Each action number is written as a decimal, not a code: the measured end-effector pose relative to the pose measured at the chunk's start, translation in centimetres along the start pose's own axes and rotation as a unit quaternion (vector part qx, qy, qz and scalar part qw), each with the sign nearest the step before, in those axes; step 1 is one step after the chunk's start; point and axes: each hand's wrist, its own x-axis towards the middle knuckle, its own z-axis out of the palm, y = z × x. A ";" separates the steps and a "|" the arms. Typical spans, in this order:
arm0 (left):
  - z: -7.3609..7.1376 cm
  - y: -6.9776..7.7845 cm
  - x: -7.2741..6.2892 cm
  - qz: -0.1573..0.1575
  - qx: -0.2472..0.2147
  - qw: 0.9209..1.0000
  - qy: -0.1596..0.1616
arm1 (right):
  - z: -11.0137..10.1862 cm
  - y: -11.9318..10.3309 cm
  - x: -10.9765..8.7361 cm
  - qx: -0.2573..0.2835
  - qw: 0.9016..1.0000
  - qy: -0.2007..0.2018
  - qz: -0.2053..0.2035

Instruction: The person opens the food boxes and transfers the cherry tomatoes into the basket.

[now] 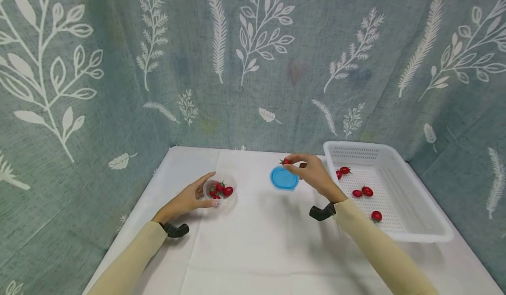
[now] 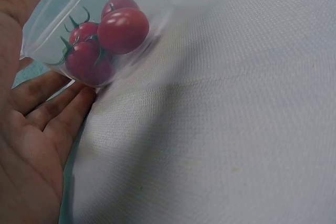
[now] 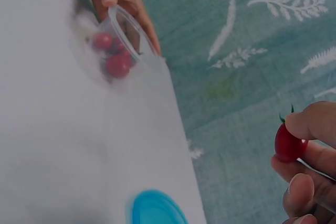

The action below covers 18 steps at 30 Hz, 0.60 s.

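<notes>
Now the right hand (image 1: 312, 174) is pinching a red tomato (image 1: 286, 161) near the blue lid (image 1: 284, 178), while, left of that lid, the left hand (image 1: 187, 201) is gripping a clear cup (image 1: 233, 184); keeping the pinch soft and the cup steady should be preventing bruises and spills.

A glossy red tomato (image 3: 287, 144), green stalk on, is pinched in the right hand (image 1: 314, 174) — well apart from an open, clear tub (image 2: 58, 19), held in the left hand (image 1: 187, 202), where more tomatoes (image 2: 123, 31), some with green stalks, lie clustered.
</notes>
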 end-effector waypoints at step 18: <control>-0.1 -0.2 0.2 0.002 -0.004 1.000 -0.002 | -6.3 2.6 -2.2 -0.038 0.996 0.046 0.066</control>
